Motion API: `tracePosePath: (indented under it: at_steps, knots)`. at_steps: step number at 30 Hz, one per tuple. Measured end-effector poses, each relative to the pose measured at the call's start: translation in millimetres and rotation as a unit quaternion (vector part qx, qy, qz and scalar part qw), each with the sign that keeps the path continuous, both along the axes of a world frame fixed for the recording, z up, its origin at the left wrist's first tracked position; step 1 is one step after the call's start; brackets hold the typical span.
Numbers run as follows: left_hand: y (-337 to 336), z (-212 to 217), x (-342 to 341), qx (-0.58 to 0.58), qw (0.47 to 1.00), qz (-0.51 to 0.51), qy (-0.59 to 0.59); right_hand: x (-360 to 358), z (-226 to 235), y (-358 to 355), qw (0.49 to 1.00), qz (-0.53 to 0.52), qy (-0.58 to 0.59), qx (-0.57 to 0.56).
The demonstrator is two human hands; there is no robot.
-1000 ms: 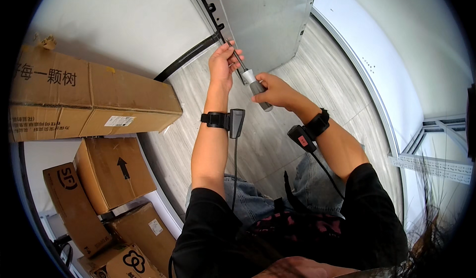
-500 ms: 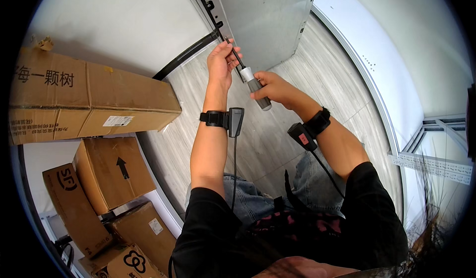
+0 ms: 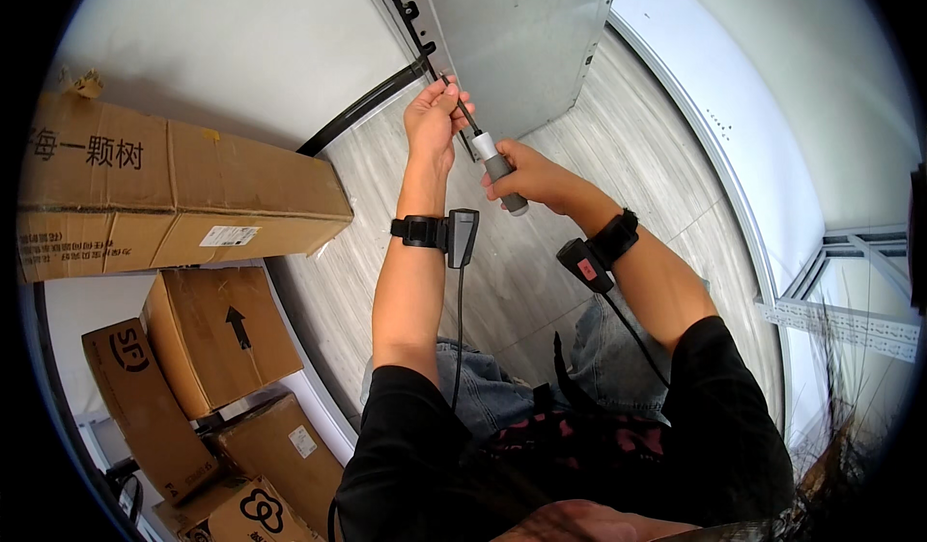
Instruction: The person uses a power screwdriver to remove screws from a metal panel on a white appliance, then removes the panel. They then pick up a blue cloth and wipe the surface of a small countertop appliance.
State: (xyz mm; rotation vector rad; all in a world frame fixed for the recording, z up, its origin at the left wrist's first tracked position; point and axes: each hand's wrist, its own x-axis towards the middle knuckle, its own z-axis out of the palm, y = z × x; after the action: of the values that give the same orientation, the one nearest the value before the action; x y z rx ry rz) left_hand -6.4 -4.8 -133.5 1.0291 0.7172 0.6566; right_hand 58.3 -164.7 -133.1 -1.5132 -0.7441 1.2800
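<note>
Around the right hand (image 3: 531,177), I note open floor (image 3: 642,141) to its right. That hand, wrist bent inward, is closed on the handle of the screwdriver (image 3: 499,167). Just ahead, the left hand (image 3: 432,117) curls its fingers about the shaft. Beyond is the metal panel (image 3: 521,40) with its slotted edge; I cannot confirm tip contact. A long carton (image 3: 193,170) lies farther left.

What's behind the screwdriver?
Behind the screwdriver, fingers of the left hand and right hand peek out, with grey floor further below. Whatever its handle covers can't be seen.
</note>
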Motion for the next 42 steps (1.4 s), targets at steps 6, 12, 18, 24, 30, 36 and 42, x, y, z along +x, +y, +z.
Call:
tracePosePath:
  at_steps: [6,12,18,24,30,36,42]
  knots:
    - [-2,4,0,-0.014,1.000,0.008,-0.013,2,-7,1,0.993,0.010,-0.118,0.005]
    - [-2,9,0,-0.043,0.998,0.023,-0.032,-1,-4,2,0.983,0.018,-0.182,-0.010]
    - [-8,15,9,-0.020,0.995,0.091,0.020,2,-4,0,0.973,-0.005,-0.232,-0.004]
    - [-6,16,11,-0.038,0.994,0.101,0.009,4,3,-2,0.986,-0.028,-0.162,-0.028]
    - [-7,9,12,-0.019,0.997,0.072,-0.034,6,0,-7,0.989,-0.050,-0.136,0.010]
    - [-26,-3,27,-0.026,0.995,0.028,-0.091,34,23,-38,0.987,-0.057,-0.145,-0.039]
    - [-62,-19,78,-0.079,0.994,-0.048,-0.062,100,0,-97,0.970,-0.081,-0.220,-0.060]
